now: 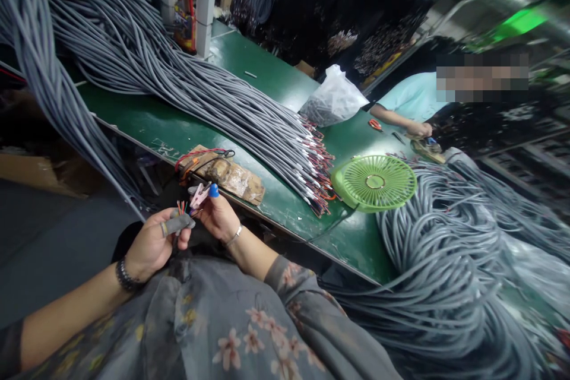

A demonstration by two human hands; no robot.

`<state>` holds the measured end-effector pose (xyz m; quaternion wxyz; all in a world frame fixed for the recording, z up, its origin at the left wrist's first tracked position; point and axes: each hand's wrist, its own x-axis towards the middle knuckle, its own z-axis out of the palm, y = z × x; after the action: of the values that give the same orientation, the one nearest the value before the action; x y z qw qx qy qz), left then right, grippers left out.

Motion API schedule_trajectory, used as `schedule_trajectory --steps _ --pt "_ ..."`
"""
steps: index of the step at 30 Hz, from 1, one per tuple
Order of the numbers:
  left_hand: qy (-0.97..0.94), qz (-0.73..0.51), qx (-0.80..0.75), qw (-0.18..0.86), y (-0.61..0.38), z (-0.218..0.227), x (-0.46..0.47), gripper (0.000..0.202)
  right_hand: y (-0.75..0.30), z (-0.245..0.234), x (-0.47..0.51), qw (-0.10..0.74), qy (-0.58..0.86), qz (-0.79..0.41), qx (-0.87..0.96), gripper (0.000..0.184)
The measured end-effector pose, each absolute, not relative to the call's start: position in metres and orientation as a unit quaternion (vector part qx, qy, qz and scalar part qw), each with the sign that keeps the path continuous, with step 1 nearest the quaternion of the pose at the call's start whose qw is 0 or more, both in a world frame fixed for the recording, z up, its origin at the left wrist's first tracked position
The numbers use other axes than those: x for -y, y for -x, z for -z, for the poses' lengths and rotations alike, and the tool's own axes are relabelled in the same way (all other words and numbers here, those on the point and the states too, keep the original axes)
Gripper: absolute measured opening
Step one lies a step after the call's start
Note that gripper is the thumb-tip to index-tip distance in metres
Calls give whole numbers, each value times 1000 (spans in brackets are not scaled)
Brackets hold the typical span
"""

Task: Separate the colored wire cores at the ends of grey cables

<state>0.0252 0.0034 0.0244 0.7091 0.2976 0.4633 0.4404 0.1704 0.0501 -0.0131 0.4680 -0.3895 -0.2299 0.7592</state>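
My left hand (154, 244) is closed around the end of a grey cable (179, 222), whose short coloured wires stick up from the stripped tip. My right hand (217, 215) is closed on a small pink tool (199, 195) held against those wires; a blue cap covers one fingertip. Both hands work just in front of the green table's (178, 130) near edge, above my floral-patterned lap.
A large bundle of grey cables (214, 95) lies across the table with stripped ends at the right. A green fan (374, 181), a taped cardboard block (227, 175), a plastic bag (333, 101) and another cable heap (436, 249) are nearby. A co-worker's hand (418, 129) rests at the far side.
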Motion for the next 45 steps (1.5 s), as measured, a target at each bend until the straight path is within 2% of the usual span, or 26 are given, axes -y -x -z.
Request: schedule_trajectory --steps 5,9,13,20,28,32,38,42,45 --pt "-329 -463 -473 673 -23 -25 5 35 -177 9 -48 424 374 -792 230 61" --pt "-349 -496 -491 626 -22 -25 10 30 -179 11 -46 452 380 -771 239 51" --pt "-357 -508 -507 599 -24 -24 11 22 -177 14 -43 469 394 -748 257 52" --pt "-351 -507 -513 597 -29 -18 8 18 -176 17 -42 479 386 -748 249 57" --pt "-375 -492 -527 583 -28 -8 6 16 -174 15 -41 484 388 -750 232 45" --pt "-375 -493 -522 586 -28 -7 7 19 -174 16 -42 473 384 -759 230 48" --pt "-369 -497 -515 593 -23 -8 13 29 -183 20 -35 391 361 -799 279 62" --pt "-356 -498 -518 597 -20 -11 15 29 -185 20 -22 400 358 -775 335 68" --pt "-351 -501 -519 597 -21 -12 14 26 -181 17 -16 421 382 -739 361 60"
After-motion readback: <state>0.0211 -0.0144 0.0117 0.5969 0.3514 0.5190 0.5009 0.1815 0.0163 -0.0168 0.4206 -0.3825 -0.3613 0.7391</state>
